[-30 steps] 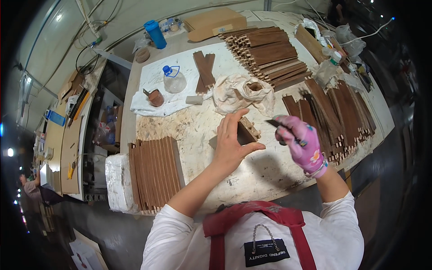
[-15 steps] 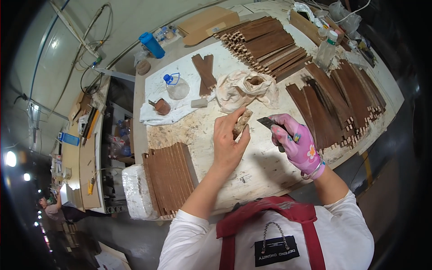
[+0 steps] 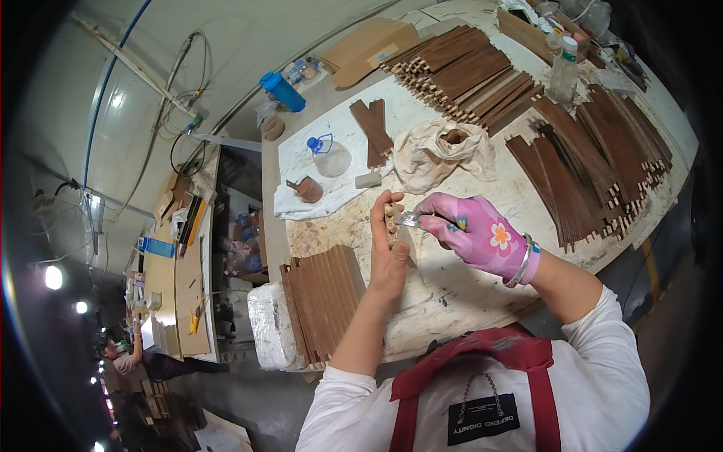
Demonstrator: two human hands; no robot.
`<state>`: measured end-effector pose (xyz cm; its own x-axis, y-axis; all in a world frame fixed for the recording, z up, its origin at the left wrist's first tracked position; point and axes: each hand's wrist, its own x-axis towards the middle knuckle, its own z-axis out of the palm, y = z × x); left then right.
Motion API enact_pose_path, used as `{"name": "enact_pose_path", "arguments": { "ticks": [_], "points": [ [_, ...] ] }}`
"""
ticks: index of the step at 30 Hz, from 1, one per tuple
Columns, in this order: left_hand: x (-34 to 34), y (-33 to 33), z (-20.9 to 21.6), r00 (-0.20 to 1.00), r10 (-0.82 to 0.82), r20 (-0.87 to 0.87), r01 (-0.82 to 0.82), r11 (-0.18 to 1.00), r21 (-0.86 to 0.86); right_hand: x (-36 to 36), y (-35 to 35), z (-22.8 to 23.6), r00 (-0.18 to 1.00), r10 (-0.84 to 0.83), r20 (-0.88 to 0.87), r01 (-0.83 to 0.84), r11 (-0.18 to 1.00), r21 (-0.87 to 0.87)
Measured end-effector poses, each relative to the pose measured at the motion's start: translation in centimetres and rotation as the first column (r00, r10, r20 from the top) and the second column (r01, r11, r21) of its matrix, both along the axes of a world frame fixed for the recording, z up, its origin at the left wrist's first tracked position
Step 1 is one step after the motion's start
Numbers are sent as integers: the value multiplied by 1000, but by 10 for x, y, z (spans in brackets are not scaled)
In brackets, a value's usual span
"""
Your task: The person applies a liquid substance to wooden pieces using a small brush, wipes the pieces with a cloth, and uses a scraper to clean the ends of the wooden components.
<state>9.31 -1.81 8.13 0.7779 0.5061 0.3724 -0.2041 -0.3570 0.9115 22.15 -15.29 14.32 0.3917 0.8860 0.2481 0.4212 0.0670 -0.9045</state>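
My bare left hand [image 3: 387, 260] is wrapped round a wooden slat [image 3: 392, 218], its pale pegged end turned up toward me. My right hand [image 3: 486, 235], in a pink flowered glove, grips a scraper [image 3: 410, 219] with a flat blade that catches the light. The blade's tip meets the slat's end, or lies very close to it; the handle is hidden in the glove. Beyond my hands lie a crumpled, stained cloth [image 3: 440, 167] and a small grey block [image 3: 368, 180]. Two crossed brown slats [image 3: 370, 129] rest farther back.
Stacks of brown slats stand at the far side [image 3: 471, 71], the right [image 3: 595, 162] and the near left [image 3: 322, 301], beside a white wrapped block [image 3: 271, 325]. A clear jug [image 3: 331, 160], a small brown pot [image 3: 309, 190] and bottles occupy the table [image 3: 459, 301]. Another person [image 3: 128, 361] is far left.
My right hand has moved left, bringing the scraper blade to the slat's end. My left hand has turned the slat and lowered slightly. The whole view has shifted.
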Motion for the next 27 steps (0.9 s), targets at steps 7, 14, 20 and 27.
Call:
{"name": "enact_pose_path", "arguments": {
  "ticks": [7,14,20,27],
  "points": [
    [-4,-7,7,998,-67,15,68,994,-87,5,1,6,994,64,89,-61,998,-35],
    [1,-8,4,996,-66,55,70,995,-75,7,-2,9,981,125,-149,-146,979,-143],
    [5,-15,4,998,-37,55,42,994,-102,3,-7,11,995,80,-55,-86,990,-114],
    [8,-20,2,999,-3,34,5,999,-45,3,-11,3,909,115,-401,-191,969,-154]
  ]
}}
